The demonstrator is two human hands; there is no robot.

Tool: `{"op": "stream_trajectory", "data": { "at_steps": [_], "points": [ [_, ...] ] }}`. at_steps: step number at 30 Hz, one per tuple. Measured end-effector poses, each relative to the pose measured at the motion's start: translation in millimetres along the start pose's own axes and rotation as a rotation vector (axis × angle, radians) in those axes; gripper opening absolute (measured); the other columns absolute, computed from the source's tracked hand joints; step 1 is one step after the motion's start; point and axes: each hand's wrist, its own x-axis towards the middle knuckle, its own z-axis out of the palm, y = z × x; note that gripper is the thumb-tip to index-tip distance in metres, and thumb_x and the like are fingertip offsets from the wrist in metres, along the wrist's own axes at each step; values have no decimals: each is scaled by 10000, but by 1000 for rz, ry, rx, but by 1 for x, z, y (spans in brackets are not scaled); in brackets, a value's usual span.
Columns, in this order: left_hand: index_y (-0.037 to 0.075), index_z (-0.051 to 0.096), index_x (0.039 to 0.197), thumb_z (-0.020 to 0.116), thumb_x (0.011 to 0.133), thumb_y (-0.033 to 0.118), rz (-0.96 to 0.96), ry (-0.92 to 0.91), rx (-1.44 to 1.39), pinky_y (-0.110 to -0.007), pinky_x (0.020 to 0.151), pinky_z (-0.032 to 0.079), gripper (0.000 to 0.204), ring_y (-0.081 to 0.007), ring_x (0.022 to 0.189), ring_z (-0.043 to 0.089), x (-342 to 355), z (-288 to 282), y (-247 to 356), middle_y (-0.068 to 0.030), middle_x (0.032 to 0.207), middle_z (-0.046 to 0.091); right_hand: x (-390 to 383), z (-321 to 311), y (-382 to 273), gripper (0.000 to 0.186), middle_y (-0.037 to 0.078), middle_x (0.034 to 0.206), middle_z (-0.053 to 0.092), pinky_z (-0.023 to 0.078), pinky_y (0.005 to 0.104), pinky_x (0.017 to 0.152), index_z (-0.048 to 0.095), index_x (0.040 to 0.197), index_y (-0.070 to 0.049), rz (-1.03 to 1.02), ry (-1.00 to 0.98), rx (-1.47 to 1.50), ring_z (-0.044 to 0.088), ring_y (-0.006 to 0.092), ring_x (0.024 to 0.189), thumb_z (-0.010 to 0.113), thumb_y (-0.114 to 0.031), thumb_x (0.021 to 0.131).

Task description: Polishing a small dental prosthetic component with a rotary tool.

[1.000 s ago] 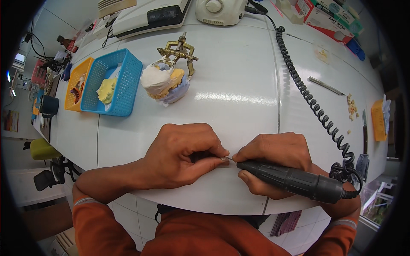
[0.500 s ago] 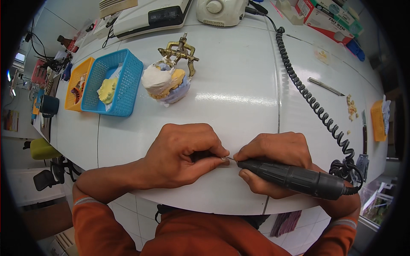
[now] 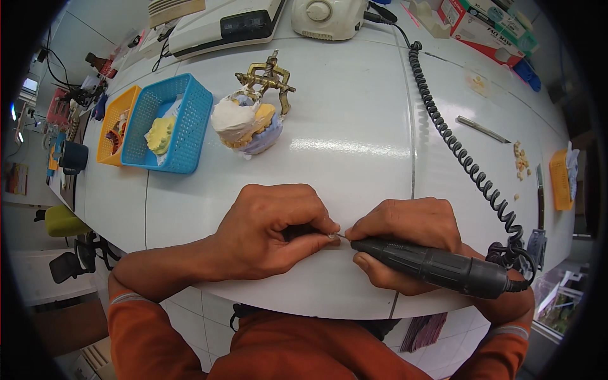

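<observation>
My right hand (image 3: pixel 405 231) grips a black rotary handpiece (image 3: pixel 437 269) near the front edge of the white table (image 3: pixel 354 126). Its thin bur points left and meets the fingertips of my left hand (image 3: pixel 272 231). The left hand's fingers are curled shut on a small piece that is almost wholly hidden by the fingers. A black coiled cord (image 3: pixel 462 158) runs from the handpiece back to a white control unit (image 3: pixel 329 16) at the far edge.
A brass articulator with plaster dental casts (image 3: pixel 250 117) stands beyond my hands. To the left sit a blue basket (image 3: pixel 190 114) holding a yellow cast and an orange basket (image 3: pixel 120 111). A metal tool (image 3: pixel 481 130), small tooth-coloured bits (image 3: pixel 520 159) and an orange tray (image 3: pixel 558 180) lie right.
</observation>
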Motion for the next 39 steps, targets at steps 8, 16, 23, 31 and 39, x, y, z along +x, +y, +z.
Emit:
{"op": "stream_trajectory", "data": {
  "at_steps": [8,16,23,31,39],
  "points": [
    [26,783,908,853,815,3,-8,-2,8,-283,638,579,119,-179,776,756,0,-1,1,-89,877,771,0,1,-1,230,130,807,757,614,328,596,744,970,-4,-8,-10,-15,760,253,647,806,-78,762],
    [26,787,916,848,810,-5,-19,-4,10,-294,647,586,126,-188,778,755,0,-1,1,-93,878,771,0,3,0,237,136,812,758,619,329,603,742,987,-2,-13,2,-1,762,255,653,813,-78,775],
    [22,782,909,853,808,-6,-19,-22,12,-296,650,588,126,-193,787,757,1,-2,3,-98,880,771,-1,0,1,237,141,826,764,623,329,611,740,997,-2,-17,-13,3,771,259,671,816,-77,785],
    [18,778,908,851,812,-10,-11,-19,11,-294,643,583,124,-189,781,754,0,-2,2,-97,875,768,1,0,-1,233,135,831,765,621,328,611,743,997,-7,6,-8,7,768,256,668,819,-76,787],
    [23,781,907,855,812,-4,-6,-7,7,-291,632,577,123,-180,775,751,0,-1,1,-91,865,766,0,1,2,237,132,825,762,609,320,592,742,999,-7,-21,-20,9,761,248,653,821,-76,787]
  ]
}}
